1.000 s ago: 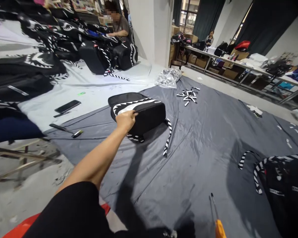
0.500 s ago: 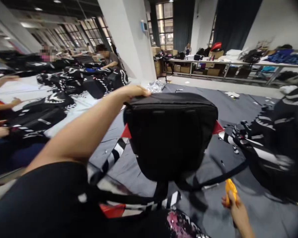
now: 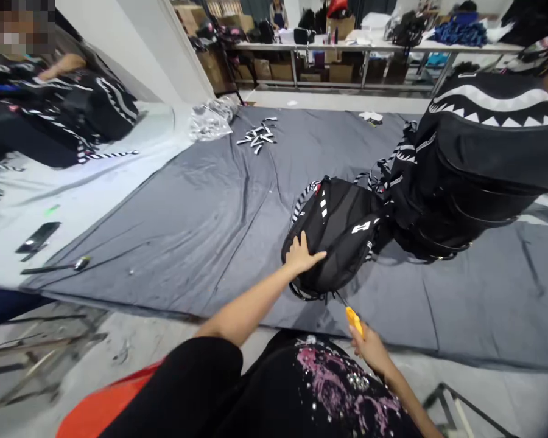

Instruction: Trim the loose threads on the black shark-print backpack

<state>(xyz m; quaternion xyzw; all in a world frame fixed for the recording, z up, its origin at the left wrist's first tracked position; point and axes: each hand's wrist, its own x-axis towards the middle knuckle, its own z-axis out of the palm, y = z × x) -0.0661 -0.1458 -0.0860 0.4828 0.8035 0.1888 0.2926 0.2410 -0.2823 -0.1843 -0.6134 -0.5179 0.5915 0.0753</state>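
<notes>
A black backpack (image 3: 335, 243) with black-and-white striped straps lies on the grey cloth-covered table (image 3: 196, 213). Flat on the backpack's near left side rests my left hand (image 3: 301, 255), its fingers spread. My right hand (image 3: 365, 344) is closed round a yellow-handled tool (image 3: 354, 320) just below the bag. The tool's thin dark tip points up at the bag's near edge, close to short dark ends there; whether they touch is too small to tell.
Black backpacks with white tooth patterns (image 3: 493, 152) are piled at the right. Striped scraps (image 3: 258, 137) and clear plastic (image 3: 212, 118) lie toward the back. A phone (image 3: 39, 237) is at the left, and a person's arm (image 3: 64, 66) shows among bags at upper left.
The backpack has gone from being held up by its top to lying on the table. My left hand now presses on it, and the yellow tool has moved close to its near edge.
</notes>
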